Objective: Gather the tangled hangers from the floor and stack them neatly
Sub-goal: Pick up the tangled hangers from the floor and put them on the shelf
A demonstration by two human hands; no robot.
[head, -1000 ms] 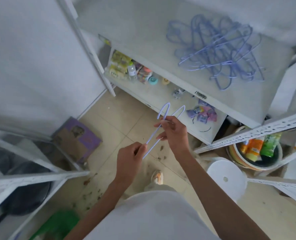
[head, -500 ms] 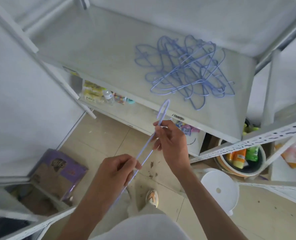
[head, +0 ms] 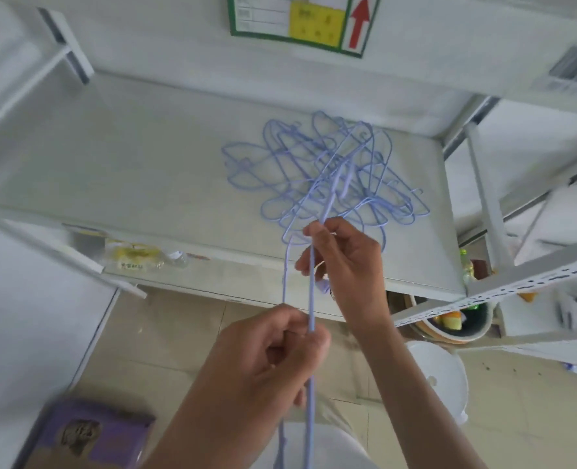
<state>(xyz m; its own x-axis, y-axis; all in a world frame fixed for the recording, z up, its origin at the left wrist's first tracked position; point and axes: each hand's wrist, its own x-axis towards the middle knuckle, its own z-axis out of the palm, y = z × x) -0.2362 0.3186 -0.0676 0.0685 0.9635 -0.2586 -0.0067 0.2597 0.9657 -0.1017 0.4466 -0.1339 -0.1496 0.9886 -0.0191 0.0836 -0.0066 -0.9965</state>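
Observation:
A loose pile of several lilac wire hangers [head: 317, 177] lies tangled on the white shelf board [head: 145, 170]. I hold one more lilac hanger [head: 311, 292] edge-on, so it looks like thin long rods. My right hand [head: 344, 258] pinches its upper part just in front of the shelf edge. My left hand [head: 270, 360] grips its lower part, closer to me. The hanger's hook end reaches over the pile and is hard to tell apart from it.
White metal shelving surrounds me: an upright post [head: 486, 198] and a perforated rail [head: 503, 292] at right, a lower shelf with bottles [head: 138, 258]. On the tiled floor stand a white stool [head: 439, 377], a basin of bottles [head: 449, 323] and a purple box [head: 87, 434].
My view has tilted up and closer to the shelf. Both hands have lifted the held hanger toward the pile, its top now overlapping the tangled hangers.

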